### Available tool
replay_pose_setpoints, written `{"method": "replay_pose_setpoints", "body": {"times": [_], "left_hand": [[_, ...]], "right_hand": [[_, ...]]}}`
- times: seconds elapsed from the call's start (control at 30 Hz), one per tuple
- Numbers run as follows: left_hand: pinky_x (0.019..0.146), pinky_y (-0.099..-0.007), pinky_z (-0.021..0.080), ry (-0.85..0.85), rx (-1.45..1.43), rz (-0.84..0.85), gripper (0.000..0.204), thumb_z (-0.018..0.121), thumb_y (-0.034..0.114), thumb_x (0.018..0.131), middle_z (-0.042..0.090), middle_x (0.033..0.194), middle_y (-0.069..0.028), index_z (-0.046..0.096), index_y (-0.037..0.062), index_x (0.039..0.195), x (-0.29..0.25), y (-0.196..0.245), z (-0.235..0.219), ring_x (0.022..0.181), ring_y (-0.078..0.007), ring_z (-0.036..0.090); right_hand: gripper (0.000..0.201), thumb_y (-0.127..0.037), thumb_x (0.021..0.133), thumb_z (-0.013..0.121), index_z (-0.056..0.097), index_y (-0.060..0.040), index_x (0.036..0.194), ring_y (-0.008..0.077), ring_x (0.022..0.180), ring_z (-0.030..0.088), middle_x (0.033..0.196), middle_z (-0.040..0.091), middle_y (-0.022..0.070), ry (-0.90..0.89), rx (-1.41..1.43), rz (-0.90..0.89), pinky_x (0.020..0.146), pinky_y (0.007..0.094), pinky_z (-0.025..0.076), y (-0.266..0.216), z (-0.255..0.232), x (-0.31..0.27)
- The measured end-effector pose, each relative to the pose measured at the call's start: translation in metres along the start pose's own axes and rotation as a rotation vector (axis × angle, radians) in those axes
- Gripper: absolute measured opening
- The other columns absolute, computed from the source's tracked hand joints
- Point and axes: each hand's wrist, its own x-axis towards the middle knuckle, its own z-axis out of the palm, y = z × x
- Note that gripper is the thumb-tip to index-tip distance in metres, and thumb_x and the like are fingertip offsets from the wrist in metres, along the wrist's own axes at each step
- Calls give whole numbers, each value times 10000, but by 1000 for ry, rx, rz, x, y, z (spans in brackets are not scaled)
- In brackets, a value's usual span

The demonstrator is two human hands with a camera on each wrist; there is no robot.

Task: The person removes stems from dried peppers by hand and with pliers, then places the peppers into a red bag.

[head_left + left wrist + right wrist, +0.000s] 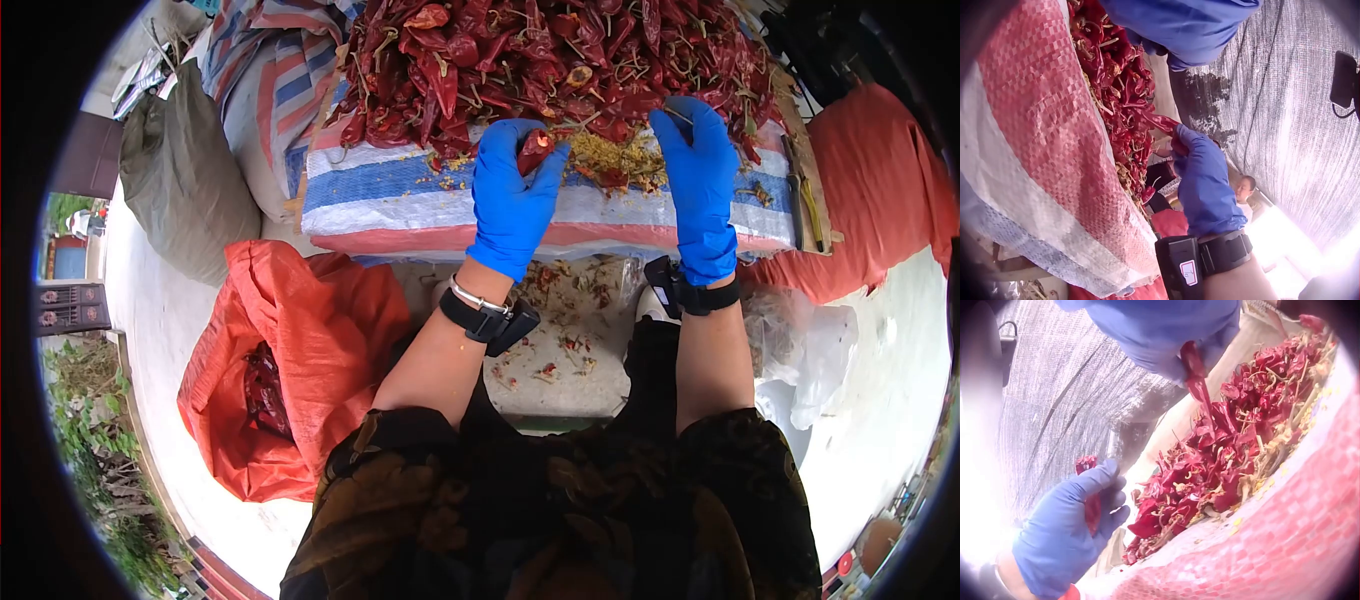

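My blue-gloved left hand (510, 205) holds a dried red chili pepper (536, 150) between thumb and fingers, in front of the heap. The right wrist view also shows that pepper, its end poking up above the glove. My right hand (702, 185), gloved in blue too, is raised at the heap's near edge with its fingers bent. Another red chili (1196, 378) hangs from its fingers in the right wrist view. Beyond both hands spreads a large heap of dried chilies (560, 65) with stems. Loose yellow seeds (620, 155) lie between the hands on the striped woven sheet (400, 190).
An open red sack (310, 330) with dried chilies inside stands at the lower left, a grey-green sack (180, 180) behind it. A yellow-handled tool (811, 210) lies at the sheet's right edge. Beyond is another red sack (880, 180). Stem scraps (548, 372) litter the floor.
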Motion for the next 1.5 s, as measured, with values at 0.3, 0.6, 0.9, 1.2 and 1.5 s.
{"method": "replay_pose_setpoints", "body": {"times": [0.3,0.6,0.9,1.2,1.5], "left_hand": [[777,-254,459,-205,-164,-101,391,690,57,741,554,1009,-71,457,46,1056,-1,4,11,904,-126,538],[642,-214,461,123,-113,-252,423,673,44,763,543,884,-30,427,20,1106,-4,-20,14,731,-84,520],[692,-224,469,24,-292,-343,450,684,52,756,560,910,-30,420,4,1117,-1,-6,11,773,-87,535],[729,-249,459,-76,221,218,363,653,130,794,590,941,-72,475,33,1095,0,0,8,792,-144,572],[532,-214,438,-307,-372,-266,225,493,190,908,599,813,-41,507,51,1084,-10,9,7,662,-73,535]], "right_hand": [[201,-98,811,615,605,-42,1003,89,807,554,926,629,27,-471,717,381,742,215,430,-17,5,-13],[233,-107,849,559,592,-26,1065,110,927,553,1066,608,46,-427,757,485,805,227,436,-8,4,-9],[237,-103,837,584,597,-21,1059,105,955,542,1055,609,63,-435,381,114,841,233,421,-21,11,-12],[104,-26,805,599,620,-26,907,82,786,546,829,617,9,-344,518,156,725,228,452,-26,14,-19],[127,-151,843,572,604,-27,847,74,651,486,772,586,4,-379,783,557,587,205,401,-34,12,-27]]}}
